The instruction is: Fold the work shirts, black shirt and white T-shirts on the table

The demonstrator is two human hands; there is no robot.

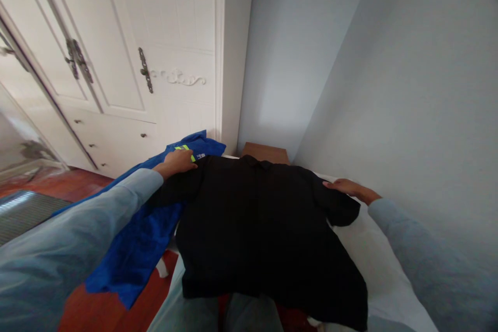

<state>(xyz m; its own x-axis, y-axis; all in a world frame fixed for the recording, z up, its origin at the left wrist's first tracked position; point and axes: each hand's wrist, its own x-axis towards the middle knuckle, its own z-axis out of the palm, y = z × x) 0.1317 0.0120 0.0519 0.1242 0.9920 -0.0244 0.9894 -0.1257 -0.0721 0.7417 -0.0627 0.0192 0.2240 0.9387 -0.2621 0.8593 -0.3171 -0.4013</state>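
Note:
A black short-sleeved collared shirt point(257, 218) lies spread out in front of me, its collar at the far end and its hem hanging towards my legs. My left hand point(177, 162) rests at the top of its left sleeve, thumb apart from the fingers. Under that hand and sleeve is a blue garment point(146, 238) with a yellow-green patch and small white lettering, draped over the side. On the opposite sleeve, my right hand point(349, 189) lies with its fingers stretched over the upper edge. Some of its fingers are hidden from view.
White cloth point(373, 259) shows beneath the shirt on the right. Behind the collar stands a brown box-like object point(265, 152). A white wardrobe point(187, 26) fills the far left, and grey walls point(408, 88) meet at the right. Reddish flooring point(105, 306) shows below.

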